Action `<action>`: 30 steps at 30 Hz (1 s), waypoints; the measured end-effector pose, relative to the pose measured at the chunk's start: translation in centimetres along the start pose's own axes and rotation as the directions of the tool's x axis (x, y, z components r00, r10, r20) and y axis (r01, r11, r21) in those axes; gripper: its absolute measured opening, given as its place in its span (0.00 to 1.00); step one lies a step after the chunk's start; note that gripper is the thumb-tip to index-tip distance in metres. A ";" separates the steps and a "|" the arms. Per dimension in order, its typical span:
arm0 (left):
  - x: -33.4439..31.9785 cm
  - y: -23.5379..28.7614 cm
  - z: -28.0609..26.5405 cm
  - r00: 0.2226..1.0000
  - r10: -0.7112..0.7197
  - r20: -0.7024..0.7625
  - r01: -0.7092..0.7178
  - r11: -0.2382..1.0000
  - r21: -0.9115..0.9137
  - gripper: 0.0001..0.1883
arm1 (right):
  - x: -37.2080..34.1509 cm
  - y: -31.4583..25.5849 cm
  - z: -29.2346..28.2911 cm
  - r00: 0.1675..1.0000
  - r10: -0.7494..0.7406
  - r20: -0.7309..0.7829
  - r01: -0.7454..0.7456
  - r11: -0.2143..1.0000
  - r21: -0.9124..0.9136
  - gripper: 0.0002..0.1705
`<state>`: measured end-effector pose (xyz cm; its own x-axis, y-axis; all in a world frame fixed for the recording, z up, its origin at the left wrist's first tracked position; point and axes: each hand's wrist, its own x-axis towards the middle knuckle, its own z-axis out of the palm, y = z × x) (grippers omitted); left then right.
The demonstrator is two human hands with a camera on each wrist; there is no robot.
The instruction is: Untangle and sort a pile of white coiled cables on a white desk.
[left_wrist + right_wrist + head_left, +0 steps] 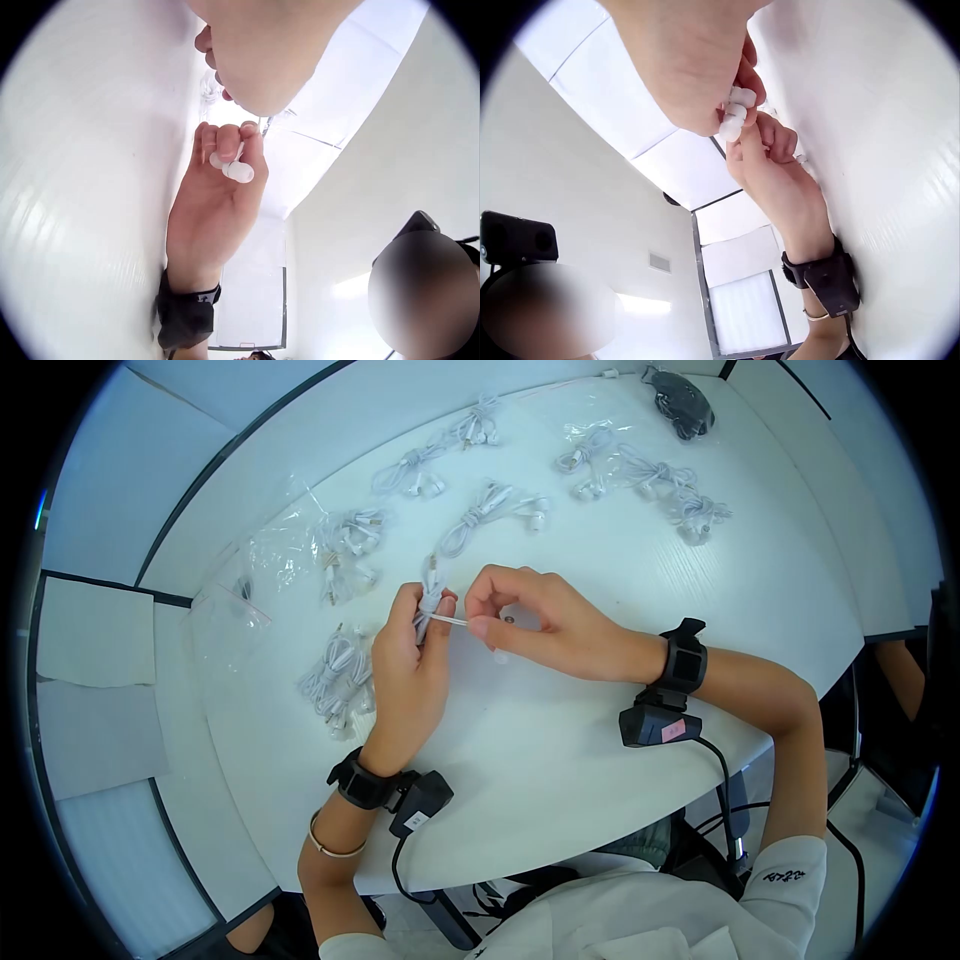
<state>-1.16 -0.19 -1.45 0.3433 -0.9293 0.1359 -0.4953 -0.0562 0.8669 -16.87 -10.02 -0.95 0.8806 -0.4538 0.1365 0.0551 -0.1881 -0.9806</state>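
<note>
My left hand (412,665) grips a coiled bundle of white wired earphones (431,598) over the table, with the plug end sticking up past the fingers. Two thin strands of the cord stretch from the bundle across to my right hand (560,622), which pinches them near the earbuds. In the left wrist view the white earbuds (239,172) hang by the curled fingers of the right hand (214,217). The same earbuds (733,124) show beneath the right hand in the right wrist view, close to the left hand (784,191).
More coiled earphones lie around: a pile (338,675) left of the left hand, a bundle (490,515) ahead, others (660,475) at the back right. Clear plastic bags (285,540) lie at the left. A dark bagged item (680,403) sits at the far right, by the white partition.
</note>
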 end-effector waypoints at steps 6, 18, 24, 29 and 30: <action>0.0 1.4 -0.1 0.998 0.041 0.045 -0.041 0.999 -0.005 0.09 | -0.1 -0.3 0.0 1.000 -0.004 -0.021 0.004 1.000 0.003 0.06; 0.0 0.5 -0.1 0.995 0.070 0.074 -0.073 0.997 0.037 0.11 | 0.2 0.5 0.5 0.974 -0.207 -0.093 0.192 0.971 -0.144 0.07; 0.0 1.3 0.2 0.997 0.080 0.022 -0.081 0.995 0.057 0.09 | 0.1 0.3 0.3 0.972 -0.215 -0.090 0.202 0.971 -0.130 0.07; 0.3 0.9 -0.1 0.995 0.084 0.059 -0.089 0.991 0.096 0.07 | 0.2 0.0 0.3 0.977 -0.193 -0.086 0.181 0.975 -0.127 0.07; 0.4 0.6 -0.1 0.995 0.090 0.046 -0.095 0.991 0.096 0.07 | 0.2 0.1 0.3 0.976 -0.199 -0.087 0.188 0.974 -0.128 0.07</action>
<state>-1.24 -0.55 -0.80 0.2599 -0.9465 0.1914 -0.6000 -0.0030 0.8000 -16.55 -9.87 -1.02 0.8076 -0.4812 0.3410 0.1587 -0.3796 -0.9115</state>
